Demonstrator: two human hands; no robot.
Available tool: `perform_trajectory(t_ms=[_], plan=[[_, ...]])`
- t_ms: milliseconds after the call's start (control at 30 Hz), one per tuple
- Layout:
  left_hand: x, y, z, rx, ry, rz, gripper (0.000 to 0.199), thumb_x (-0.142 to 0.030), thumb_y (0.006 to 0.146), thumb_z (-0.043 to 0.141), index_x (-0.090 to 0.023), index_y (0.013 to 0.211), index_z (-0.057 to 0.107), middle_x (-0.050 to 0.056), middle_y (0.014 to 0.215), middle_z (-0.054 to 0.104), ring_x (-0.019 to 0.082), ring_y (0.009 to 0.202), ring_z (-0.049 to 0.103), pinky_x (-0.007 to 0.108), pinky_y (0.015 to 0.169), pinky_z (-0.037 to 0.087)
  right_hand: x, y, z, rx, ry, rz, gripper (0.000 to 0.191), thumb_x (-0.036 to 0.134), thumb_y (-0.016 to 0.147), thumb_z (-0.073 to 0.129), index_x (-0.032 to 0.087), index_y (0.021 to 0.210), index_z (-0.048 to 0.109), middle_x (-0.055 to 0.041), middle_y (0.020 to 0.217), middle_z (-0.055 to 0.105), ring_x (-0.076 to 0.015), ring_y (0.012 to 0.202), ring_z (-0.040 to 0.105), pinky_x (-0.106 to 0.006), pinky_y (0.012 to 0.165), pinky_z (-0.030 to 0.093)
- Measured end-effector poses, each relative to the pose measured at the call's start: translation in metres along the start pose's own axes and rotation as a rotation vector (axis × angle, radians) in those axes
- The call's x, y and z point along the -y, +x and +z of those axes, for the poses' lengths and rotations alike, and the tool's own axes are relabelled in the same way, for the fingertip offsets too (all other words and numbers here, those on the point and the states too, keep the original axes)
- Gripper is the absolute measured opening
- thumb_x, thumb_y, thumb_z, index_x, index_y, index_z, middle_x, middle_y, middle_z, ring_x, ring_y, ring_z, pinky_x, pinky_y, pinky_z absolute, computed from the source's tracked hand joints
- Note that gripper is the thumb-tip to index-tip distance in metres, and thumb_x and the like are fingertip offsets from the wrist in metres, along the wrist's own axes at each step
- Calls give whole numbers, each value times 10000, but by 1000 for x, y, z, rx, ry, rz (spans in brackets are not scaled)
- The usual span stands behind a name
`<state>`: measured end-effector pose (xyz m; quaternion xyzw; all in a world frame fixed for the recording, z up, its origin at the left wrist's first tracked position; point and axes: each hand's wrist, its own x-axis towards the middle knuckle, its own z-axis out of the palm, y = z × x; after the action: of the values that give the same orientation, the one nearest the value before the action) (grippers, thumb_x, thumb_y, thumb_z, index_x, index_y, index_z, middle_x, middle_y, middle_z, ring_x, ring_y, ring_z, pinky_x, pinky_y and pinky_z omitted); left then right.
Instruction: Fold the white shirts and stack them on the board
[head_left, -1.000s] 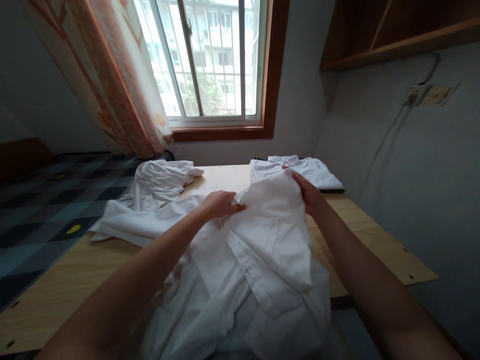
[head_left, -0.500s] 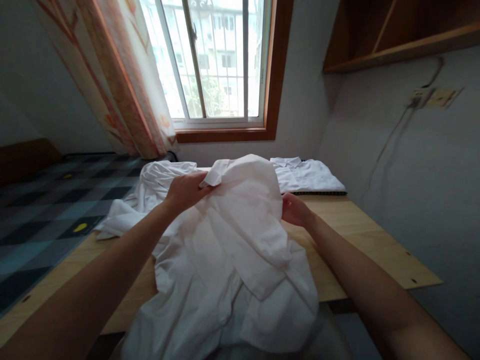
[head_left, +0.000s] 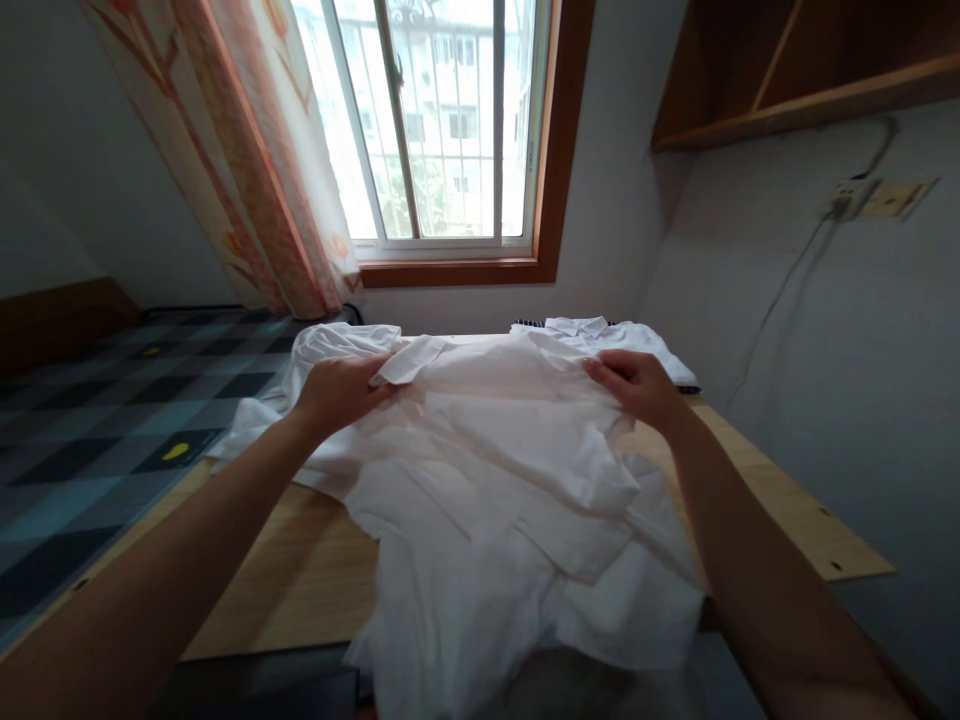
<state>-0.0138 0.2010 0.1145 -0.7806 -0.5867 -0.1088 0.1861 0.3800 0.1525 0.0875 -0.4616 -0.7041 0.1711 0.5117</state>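
Note:
A white collared shirt (head_left: 480, 470) stretches between my hands, its lower part hanging in folds over the near edge of the wooden board (head_left: 300, 570). My left hand (head_left: 341, 392) is closed on the collar end at the upper left. Opposite it, my right hand (head_left: 637, 385) pinches the upper right of the same shirt between thumb and fingers. Behind my left hand lies a crumpled pile of white cloth (head_left: 330, 340). Beyond my right hand is a folded white shirt (head_left: 649, 345) with its collar showing, on something dark at the far end of the board.
A bed with a dark checked cover (head_left: 67, 430) adjoins the board on the left. At the back are a window (head_left: 450, 130) and a patterned curtain (head_left: 247, 170). A wooden shelf (head_left: 810, 105) overhangs the right side, with a socket and cord (head_left: 844, 200) below it.
My right hand has moved up and right, taking the shirt's other upper edge. My left hand has shifted left and slightly down. The shirt's top is now spread wide.

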Motion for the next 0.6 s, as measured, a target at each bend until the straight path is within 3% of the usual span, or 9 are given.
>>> perform_trajectory(t_ms=[100,200,267,433,500,600], plan=[[0,-4,-9,-5,23,52,524,-639,907,485,-236,1177,684,70,940,743,300,923,682,335,781,447,21,5,-20,-53,-316,-105,524,620,802,668,221,511,494,19,509,376,-136,549,356,-302,560,244],[6,-4,-14,-29,40,44,569,-662,934,410,-214,1161,678,53,915,732,272,929,665,302,804,420,36,14,-38,-21,-421,-93,512,662,816,617,223,560,548,14,522,405,-144,567,408,-295,564,261],[12,-2,-17,-35,64,15,590,-664,946,363,-212,1160,676,63,924,732,263,923,659,287,795,405,40,19,-48,176,-385,-30,512,701,792,615,216,628,595,21,549,444,-138,574,435,-277,553,290],[29,1,-18,-2,164,-19,599,-621,968,338,-190,1227,664,129,1026,738,304,933,665,303,727,380,28,12,-57,950,-161,207,560,635,645,785,181,964,710,-9,828,676,-167,707,589,-255,599,433],[36,0,-18,14,194,-27,595,-606,977,340,-176,1233,662,143,1043,738,316,927,670,305,705,372,19,5,-54,1105,-103,294,598,604,637,802,188,1058,719,-24,921,712,-192,769,630,-269,651,475],[42,-5,-16,49,218,-28,578,-586,989,346,-167,1236,657,145,1044,738,313,915,675,297,694,371,6,-3,-52,1114,-120,388,569,620,662,774,205,1050,749,-32,944,736,-223,816,657,-297,710,494]])
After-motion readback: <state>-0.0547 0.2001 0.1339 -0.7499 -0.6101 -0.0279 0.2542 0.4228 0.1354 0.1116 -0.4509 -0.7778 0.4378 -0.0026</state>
